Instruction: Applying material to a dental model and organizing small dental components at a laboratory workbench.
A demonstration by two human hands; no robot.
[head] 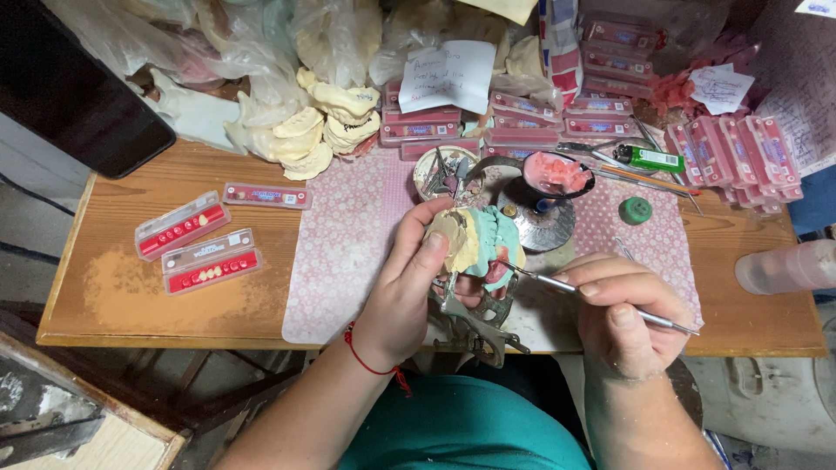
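My left hand [409, 287] grips a dental model [477, 242] of cream plaster and pale green casts, mounted on a metal articulator frame [475, 324] that hangs below the table edge. My right hand [620, 313] pinches a thin metal carving tool [601, 300]; its tip touches the pink wax and teeth on the right side of the model. A red string bracelet circles my left wrist.
The wooden table [139, 287] carries a pink patterned mat [348, 244], two open trays of artificial teeth [200, 248], stacked pink tooth boxes [531, 122], plaster casts [318, 130], a dish of pink wax [557, 174], a green lighter [649, 158] and a plastic bottle [784, 265].
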